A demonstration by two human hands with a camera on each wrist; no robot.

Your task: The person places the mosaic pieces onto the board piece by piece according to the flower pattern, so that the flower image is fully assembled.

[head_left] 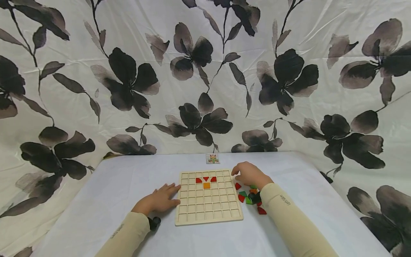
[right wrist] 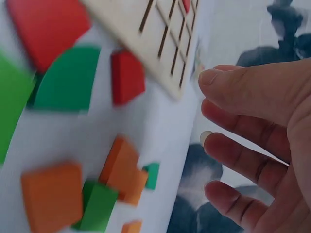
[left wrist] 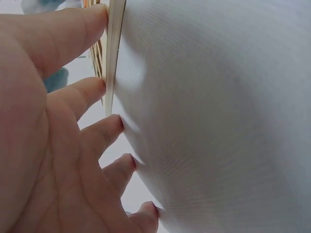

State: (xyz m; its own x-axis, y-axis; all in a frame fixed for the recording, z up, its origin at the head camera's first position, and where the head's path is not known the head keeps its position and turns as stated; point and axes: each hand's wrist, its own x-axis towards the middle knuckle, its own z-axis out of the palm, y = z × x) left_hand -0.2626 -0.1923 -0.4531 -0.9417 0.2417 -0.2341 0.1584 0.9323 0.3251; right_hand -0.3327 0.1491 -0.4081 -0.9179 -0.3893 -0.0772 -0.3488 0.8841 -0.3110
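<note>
A pale wooden grid board [head_left: 210,207] lies on the white-covered table. In its upper rows sit a red triangle [head_left: 206,179], two red rounded pieces [head_left: 199,180] and, below the triangle, an orange square [head_left: 207,185]. My left hand [head_left: 162,198] rests beside the board with fingers spread; in the left wrist view the thumb [left wrist: 82,29] and index finger touch the board's side edge. By the board's upper right corner hovers my right hand [head_left: 252,175], fingers loosely bent, with no piece showing between thumb and fingers in the right wrist view.
Loose red, green and orange pieces, among them a dark green rounded one [right wrist: 70,80] and an orange block [right wrist: 52,196], lie right of the board, partly under the right wrist. A small picture card [head_left: 212,159] lies at the table's back edge, before a flowered cloth [head_left: 199,121].
</note>
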